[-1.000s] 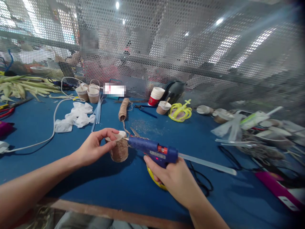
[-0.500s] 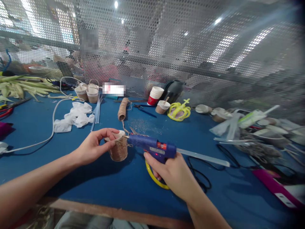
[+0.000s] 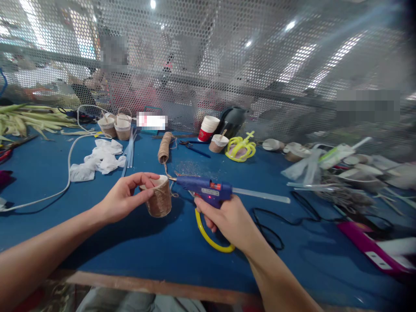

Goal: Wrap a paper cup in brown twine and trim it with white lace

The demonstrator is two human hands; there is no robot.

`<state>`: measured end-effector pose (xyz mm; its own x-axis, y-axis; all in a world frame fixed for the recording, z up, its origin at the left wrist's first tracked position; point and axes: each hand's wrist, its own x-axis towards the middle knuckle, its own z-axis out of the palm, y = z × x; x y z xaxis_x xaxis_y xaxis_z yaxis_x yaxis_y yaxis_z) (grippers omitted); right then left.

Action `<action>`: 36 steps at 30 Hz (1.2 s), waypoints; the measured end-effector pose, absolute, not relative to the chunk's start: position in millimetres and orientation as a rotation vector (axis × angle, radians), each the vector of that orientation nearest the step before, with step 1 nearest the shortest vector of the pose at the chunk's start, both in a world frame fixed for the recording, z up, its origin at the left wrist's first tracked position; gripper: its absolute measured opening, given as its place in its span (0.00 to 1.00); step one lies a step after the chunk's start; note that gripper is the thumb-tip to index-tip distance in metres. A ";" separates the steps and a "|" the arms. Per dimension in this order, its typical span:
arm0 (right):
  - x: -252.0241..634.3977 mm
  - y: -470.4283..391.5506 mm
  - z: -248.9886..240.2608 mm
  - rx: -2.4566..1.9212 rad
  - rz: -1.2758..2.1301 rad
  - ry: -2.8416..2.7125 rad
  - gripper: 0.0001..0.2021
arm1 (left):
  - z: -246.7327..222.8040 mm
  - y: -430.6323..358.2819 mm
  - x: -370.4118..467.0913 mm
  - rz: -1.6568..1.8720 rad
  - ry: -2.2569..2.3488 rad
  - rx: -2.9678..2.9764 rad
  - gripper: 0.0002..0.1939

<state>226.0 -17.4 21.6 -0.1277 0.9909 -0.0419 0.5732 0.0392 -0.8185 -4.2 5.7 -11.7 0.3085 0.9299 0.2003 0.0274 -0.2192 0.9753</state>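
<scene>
Across the blue table (image 3: 113, 253), the right hand (image 3: 230, 221) grips a blue glue gun (image 3: 195, 184), and here's the shift: its tail swings away, baring more yellow loop (image 3: 208, 240) below, while the nozzle (image 3: 173, 179) stays by the brown-wrapped cup (image 3: 159, 203), so rim work seems unfinished. The left hand (image 3: 125, 197) pinches that cup's rim, left of the gun (white inside; contents, can't tell). Beyond stand nested paper cups (image 3: 208, 126), then a smaller wrapped cup (image 3: 216, 145) with a thin stick (image 3: 223, 133) inside.
</scene>
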 end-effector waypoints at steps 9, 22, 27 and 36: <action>250.5 10.2 26.5 -1.407 1.113 -1.316 0.14 | -4.2 7.3 -13.8 1.046 0.708 1.240 0.09; 281.1 80.4 -7.9 -1.882 0.595 -1.467 0.14 | 2.9 7.8 -20.7 0.977 0.637 1.366 0.07; 268.6 65.3 7.9 -1.807 0.351 -1.612 0.17 | 3.4 9.0 -23.3 0.985 0.614 1.399 0.06; 185.8 -16.1 33.2 -1.075 0.518 -2.108 0.06 | 3.1 8.2 -19.9 1.028 0.709 1.400 0.09</action>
<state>185.8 -16.1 33.2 -0.4067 0.8177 0.4074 0.5360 0.5747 -0.6184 -19.9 8.2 3.1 0.4236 0.8895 0.1714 -0.1558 -0.1148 0.9811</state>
